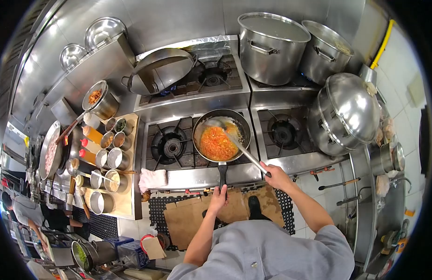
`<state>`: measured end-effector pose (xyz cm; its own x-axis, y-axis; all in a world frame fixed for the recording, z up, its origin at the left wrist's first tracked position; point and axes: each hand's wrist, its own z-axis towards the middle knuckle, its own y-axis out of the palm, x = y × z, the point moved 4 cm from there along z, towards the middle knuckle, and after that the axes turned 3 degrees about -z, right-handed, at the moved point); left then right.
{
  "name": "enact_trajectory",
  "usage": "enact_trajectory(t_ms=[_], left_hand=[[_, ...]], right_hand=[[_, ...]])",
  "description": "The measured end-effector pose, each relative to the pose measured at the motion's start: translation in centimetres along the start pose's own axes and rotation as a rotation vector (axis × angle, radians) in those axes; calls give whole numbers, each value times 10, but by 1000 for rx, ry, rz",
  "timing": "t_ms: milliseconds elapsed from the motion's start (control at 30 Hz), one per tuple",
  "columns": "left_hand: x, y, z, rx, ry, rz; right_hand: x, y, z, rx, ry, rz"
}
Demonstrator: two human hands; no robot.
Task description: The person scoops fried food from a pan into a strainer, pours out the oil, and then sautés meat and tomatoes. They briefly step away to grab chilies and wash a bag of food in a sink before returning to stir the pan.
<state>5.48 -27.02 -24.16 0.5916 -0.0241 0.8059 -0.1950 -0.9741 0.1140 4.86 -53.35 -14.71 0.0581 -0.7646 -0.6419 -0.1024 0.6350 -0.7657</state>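
Observation:
A black frying pan (246, 145) rests on the front middle burner. In it lies orange-red chopped food (217, 143) with yellowish liquid along the far side. My left hand (218, 199) is closed around the pan's black handle (223, 175). My right hand (277, 177) grips the dark end of a long metal ladle (246, 151). The ladle slants leftward into the pan, its head blurred among the food near the far rim.
A pink-white cloth (153, 179) lies at the stove's left edge. Sauce bottles (91, 133) and metal containers (101, 202) fill the left counter. Behind stand a large wok (163, 70) and tall stockpots (272, 56). A domed steamer (344, 114) is to the right. Another person (27, 210) is far left.

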Motion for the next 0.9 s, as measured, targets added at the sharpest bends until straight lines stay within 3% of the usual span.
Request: enact_trajectory(t_ms=[100, 233, 333, 533, 667, 767, 900], left_hand=[[-10, -3, 5, -11, 20, 12], [-10, -4, 7, -51, 60, -5], [-15, -3, 11, -58, 51, -14], [-15, -5, 12, -53, 19, -28], [-18, -5, 12, -51, 1, -42], [-16, -5, 13, -42, 6, -15], [-11, -5, 10, -30, 12, 5]], right_hand=[[-21, -15, -26, -159, 83, 22], [-58, -38, -72, -143, 62, 87], [-59, -36, -89, -249, 243, 205], [-34, -24, -56, -3, 86, 3], [-18, -8, -24, 82, 171, -101], [-16, 11, -18, 122, 96, -76], [-19, 2, -24, -28, 128, 29]])
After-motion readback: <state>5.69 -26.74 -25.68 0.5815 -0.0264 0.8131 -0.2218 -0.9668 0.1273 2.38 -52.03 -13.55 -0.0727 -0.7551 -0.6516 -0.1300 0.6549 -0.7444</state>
